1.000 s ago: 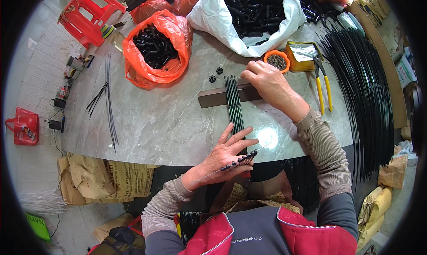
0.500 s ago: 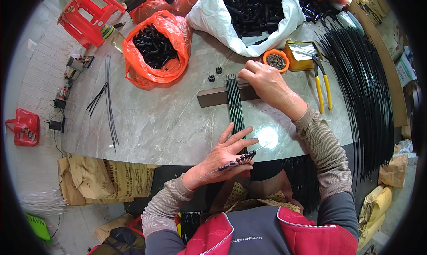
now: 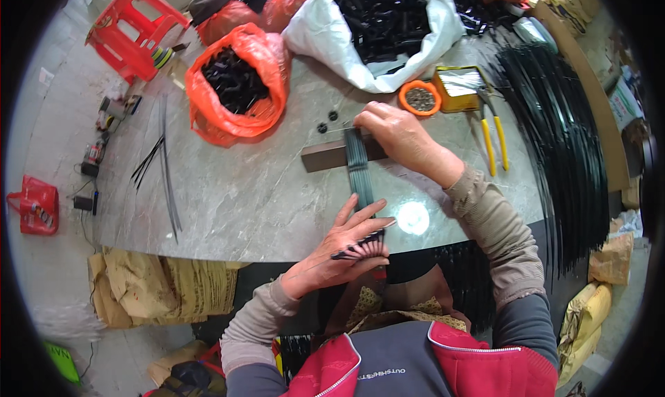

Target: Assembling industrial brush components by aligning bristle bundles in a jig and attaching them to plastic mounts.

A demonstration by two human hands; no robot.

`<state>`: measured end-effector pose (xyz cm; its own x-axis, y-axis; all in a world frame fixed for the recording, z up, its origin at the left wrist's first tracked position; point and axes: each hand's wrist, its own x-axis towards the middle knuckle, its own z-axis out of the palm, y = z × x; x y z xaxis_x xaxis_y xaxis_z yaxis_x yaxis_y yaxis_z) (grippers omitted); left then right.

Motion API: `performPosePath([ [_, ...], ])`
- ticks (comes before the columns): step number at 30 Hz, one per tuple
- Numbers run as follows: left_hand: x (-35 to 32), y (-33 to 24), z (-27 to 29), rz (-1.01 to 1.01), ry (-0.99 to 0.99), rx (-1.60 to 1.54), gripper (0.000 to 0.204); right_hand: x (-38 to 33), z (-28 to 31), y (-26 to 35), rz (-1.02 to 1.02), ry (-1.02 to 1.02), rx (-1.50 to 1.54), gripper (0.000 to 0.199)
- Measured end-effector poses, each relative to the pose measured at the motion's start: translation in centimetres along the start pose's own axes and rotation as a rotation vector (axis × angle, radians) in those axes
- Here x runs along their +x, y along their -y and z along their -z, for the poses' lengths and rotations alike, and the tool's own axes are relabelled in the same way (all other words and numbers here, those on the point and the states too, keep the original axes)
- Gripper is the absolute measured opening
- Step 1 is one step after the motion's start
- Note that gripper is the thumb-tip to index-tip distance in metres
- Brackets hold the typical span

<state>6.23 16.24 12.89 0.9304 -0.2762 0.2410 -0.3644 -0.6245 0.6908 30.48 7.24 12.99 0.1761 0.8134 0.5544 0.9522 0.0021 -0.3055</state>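
A flat bundle of thin dark rods (image 3: 357,163) lies across a brown bar (image 3: 323,157) on the table. My left hand (image 3: 324,253) lies at its near end, fingers stretched over the rods, gripping them toward the thumb. Black rod tips (image 3: 361,247) fan out between these fingers and the thumb, blurred. At the far end my right hand (image 3: 398,134) pinches a thin pale wire that crosses the rods; its fingertips hide part of it. Two small black round pieces (image 3: 327,121) sit just beyond, left of the wire.
An orange bag (image 3: 273,113) and a white sack (image 3: 308,40) of black parts stand at the back. Yellow-handled pliers (image 3: 503,144), an orange dish (image 3: 420,98) and a yellow tin (image 3: 460,105) are on the right, beside long black rods (image 3: 564,155). Loose strips (image 3: 168,182) lie left.
My right hand has moved a little left across the far end of the rods. The rod tips at my left hand have swung and blurred. The whole view has shifted slightly.
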Motion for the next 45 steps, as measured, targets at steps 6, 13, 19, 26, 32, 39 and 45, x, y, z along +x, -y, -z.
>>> performPosePath([
  [6,-0.7,0.2,0.1,-0.03,-0.008,0.049,0.015,0.6,3.7,-2.2,-0.097,-0.07,-0.448,0.017],
  [13,-0.6,0.5,-0.5,-0.058,-0.032,0.044,0.015,-1.6,10.4,-7.9,-0.43,0.057,-0.952,0.005],
  [19,-0.6,0.5,-0.3,-0.063,-0.035,0.045,0.016,-2.4,9.6,-9.8,-0.519,0.119,-0.908,0.009],
  [26,-0.6,0.4,-0.2,-0.062,-0.034,0.047,0.016,-2.1,10.2,-9.4,-0.503,0.208,-0.895,0.01],
  [32,-0.5,0.5,-0.3,-0.075,-0.05,0.04,0.017,-2.8,10.6,-9.3,-0.472,0.218,-0.916,0.01],
  [39,-0.8,0.7,-0.2,-0.055,-0.049,0.024,0.014,-2.1,10.5,-9.4,-0.45,0.245,-0.91,0.01],
  [45,-1.0,0.5,-0.3,-0.042,-0.062,0.006,0.011,-3.2,10.9,-9.8,-0.403,0.16,-0.89,0.004],
])
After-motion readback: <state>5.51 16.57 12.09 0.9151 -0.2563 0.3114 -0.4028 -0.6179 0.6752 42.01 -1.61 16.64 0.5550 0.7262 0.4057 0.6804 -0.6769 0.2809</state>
